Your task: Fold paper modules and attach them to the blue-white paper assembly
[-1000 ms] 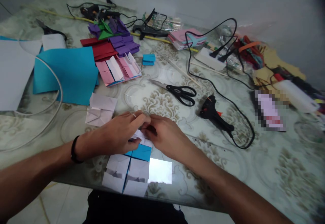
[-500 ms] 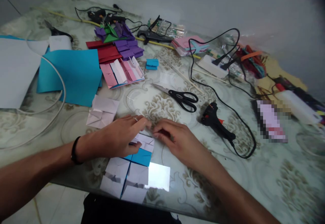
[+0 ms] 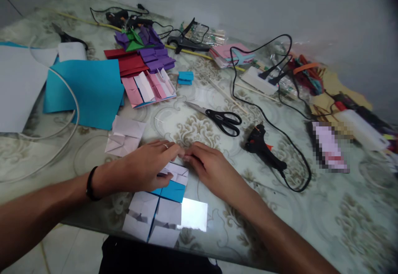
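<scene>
A folded sheet of paper [image 3: 170,189], blue on one side and white on the other, lies near the front of the table, creased into panels. My left hand [image 3: 146,162], with a ring and a black wristband, is over its far part, fingers bent closed and thumb on the folds. At the far right corner of the paper, my right hand [image 3: 211,166] has thumb and fingers pinched together against the left fingertips. The paper between the fingertips is mostly hidden. Another creased white sheet [image 3: 152,218] lies directly below, and a white folded piece [image 3: 124,136] sits beyond my left wrist.
Scissors [image 3: 222,120] and a black glue gun [image 3: 264,149] with a looping cord lie to the right. Blue sheets [image 3: 83,91] and a white cable [image 3: 74,100] are at left. Pink folded paper [image 3: 149,87] and a power strip [image 3: 259,81] stand farther back.
My right hand has moved slightly left, its fingertips now meeting the left ones at the paper's far corner. The left hand stays almost where it was.
</scene>
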A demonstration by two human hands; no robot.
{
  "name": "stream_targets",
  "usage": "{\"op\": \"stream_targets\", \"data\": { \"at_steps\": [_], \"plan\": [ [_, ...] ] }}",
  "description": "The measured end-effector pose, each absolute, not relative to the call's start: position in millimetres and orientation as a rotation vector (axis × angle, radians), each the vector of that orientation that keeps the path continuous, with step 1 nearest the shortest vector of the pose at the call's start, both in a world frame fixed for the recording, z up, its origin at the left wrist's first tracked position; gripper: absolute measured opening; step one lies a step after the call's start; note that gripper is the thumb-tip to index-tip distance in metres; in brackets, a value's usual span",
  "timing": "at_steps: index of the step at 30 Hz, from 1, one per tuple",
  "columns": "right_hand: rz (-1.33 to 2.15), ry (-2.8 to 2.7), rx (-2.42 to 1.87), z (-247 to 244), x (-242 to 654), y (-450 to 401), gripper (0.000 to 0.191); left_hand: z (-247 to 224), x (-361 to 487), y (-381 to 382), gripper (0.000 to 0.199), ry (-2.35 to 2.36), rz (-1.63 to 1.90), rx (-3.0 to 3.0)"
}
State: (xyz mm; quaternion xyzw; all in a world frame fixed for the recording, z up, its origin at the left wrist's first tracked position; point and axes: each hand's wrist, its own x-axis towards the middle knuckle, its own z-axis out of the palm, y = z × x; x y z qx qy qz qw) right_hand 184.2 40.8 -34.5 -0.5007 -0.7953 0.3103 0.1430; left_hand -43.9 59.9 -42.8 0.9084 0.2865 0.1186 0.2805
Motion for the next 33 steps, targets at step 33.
{"op": "stream_targets", "data": {
  "at_steps": [33],
  "plan": [
    [0.873, -2.285, -1.176, -46.2, 199.7, 7.1, 0.01, -41.5, -44.8, 66.0, 0.035, 0.447, 0.416, 2.489]
  ]
}}
